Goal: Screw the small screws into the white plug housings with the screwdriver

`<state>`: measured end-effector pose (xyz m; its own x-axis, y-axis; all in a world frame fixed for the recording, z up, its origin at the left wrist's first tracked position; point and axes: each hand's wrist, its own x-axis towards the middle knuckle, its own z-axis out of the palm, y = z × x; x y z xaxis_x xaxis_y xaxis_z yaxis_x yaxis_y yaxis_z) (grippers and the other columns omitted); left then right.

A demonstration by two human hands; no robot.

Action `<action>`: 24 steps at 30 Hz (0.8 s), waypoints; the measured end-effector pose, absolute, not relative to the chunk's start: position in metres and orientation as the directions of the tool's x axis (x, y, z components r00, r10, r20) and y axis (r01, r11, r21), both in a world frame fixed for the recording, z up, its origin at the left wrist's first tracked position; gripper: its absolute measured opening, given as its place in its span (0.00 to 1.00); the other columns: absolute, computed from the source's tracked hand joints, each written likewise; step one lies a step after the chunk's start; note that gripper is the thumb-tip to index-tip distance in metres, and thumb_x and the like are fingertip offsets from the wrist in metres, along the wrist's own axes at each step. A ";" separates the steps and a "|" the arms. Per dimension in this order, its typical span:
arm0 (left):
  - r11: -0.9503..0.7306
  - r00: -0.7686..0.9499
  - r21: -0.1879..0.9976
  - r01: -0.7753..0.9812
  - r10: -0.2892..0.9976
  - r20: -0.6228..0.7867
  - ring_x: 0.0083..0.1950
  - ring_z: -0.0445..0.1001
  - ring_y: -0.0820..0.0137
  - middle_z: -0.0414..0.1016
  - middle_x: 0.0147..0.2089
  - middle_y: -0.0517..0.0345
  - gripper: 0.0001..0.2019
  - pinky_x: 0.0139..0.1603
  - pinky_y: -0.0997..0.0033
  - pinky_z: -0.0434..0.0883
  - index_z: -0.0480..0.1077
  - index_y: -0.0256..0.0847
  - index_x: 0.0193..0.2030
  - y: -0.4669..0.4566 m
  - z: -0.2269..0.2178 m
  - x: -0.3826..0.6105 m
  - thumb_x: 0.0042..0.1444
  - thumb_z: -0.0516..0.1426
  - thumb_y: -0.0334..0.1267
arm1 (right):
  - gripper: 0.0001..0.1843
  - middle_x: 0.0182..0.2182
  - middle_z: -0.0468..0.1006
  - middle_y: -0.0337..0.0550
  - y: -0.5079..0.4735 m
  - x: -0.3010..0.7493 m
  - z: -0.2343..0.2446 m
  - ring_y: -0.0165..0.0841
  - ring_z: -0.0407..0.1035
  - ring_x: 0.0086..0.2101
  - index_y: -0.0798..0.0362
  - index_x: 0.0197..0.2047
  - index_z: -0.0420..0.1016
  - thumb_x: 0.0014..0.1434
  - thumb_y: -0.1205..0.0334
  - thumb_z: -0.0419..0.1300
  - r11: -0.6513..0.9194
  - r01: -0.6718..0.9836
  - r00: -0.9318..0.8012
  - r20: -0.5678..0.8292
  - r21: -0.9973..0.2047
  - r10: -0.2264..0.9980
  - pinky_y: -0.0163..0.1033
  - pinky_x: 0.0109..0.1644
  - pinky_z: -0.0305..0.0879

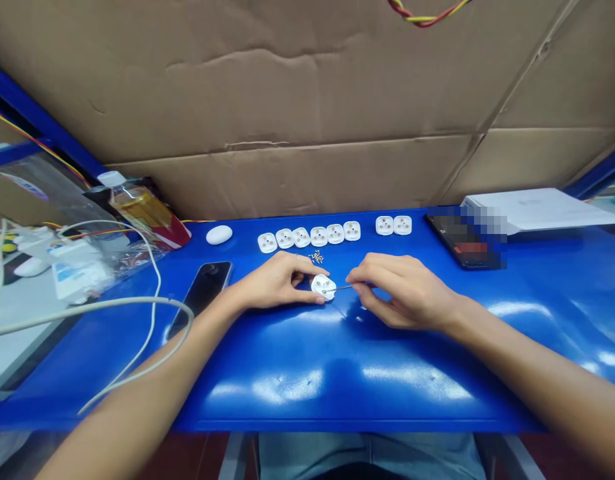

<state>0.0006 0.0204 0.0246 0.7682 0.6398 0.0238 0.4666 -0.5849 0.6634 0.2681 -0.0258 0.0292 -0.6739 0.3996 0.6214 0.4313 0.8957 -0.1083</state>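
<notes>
My left hand (277, 283) is closed around a small white plug part (323, 287), pinning it on the blue table (307, 380). My right hand (407, 293) pinches a thin metal screwdriver (341, 289) whose tip touches the part. A little heap of small brass screws (316, 257) lies just behind the hands. Farther back stands a row of several white plug parts (310, 237), with two more (393, 225) set apart to the right.
A dark phone (202, 293) lies left of my left hand, and a white oval case (219, 235) sits behind it. A second phone (462, 243) and white boxes (532, 210) sit at the back right. Cables (137, 313), a bottle (137, 207) and clutter crowd the left. Cardboard walls the back.
</notes>
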 end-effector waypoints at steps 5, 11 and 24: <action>-0.595 0.766 0.653 0.468 0.641 0.035 0.33 0.68 0.72 0.78 0.37 0.58 0.21 0.35 0.73 0.61 0.82 0.41 0.53 0.019 0.025 0.001 0.60 0.67 0.53 | 0.09 0.34 0.85 0.45 -0.025 0.270 0.026 0.35 0.78 0.31 0.54 0.46 0.75 0.73 0.61 0.55 0.838 0.536 -0.645 0.591 -0.102 0.485 0.37 0.33 0.67; -0.588 0.769 0.660 0.468 0.638 0.023 0.38 0.74 0.69 0.82 0.42 0.55 0.21 0.39 0.72 0.66 0.81 0.41 0.55 0.019 0.026 0.001 0.61 0.66 0.52 | 0.13 0.36 0.84 0.45 -0.025 0.272 0.031 0.35 0.77 0.33 0.54 0.51 0.77 0.75 0.62 0.51 0.858 0.506 -0.706 0.530 -0.085 0.469 0.37 0.35 0.66; -0.584 0.762 0.664 0.467 0.646 0.032 0.36 0.71 0.69 0.80 0.41 0.55 0.19 0.36 0.72 0.64 0.81 0.40 0.52 0.020 0.026 0.001 0.63 0.65 0.51 | 0.13 0.32 0.79 0.43 -0.023 0.275 0.036 0.35 0.71 0.30 0.54 0.55 0.76 0.74 0.64 0.53 0.868 0.497 -0.754 0.499 0.009 0.427 0.39 0.33 0.64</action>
<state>0.0013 0.0196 0.0260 0.7623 0.6465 0.0317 0.4674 -0.5836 0.6641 0.2750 -0.0229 0.0362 -0.7542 0.4268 0.4991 0.4969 0.8677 0.0089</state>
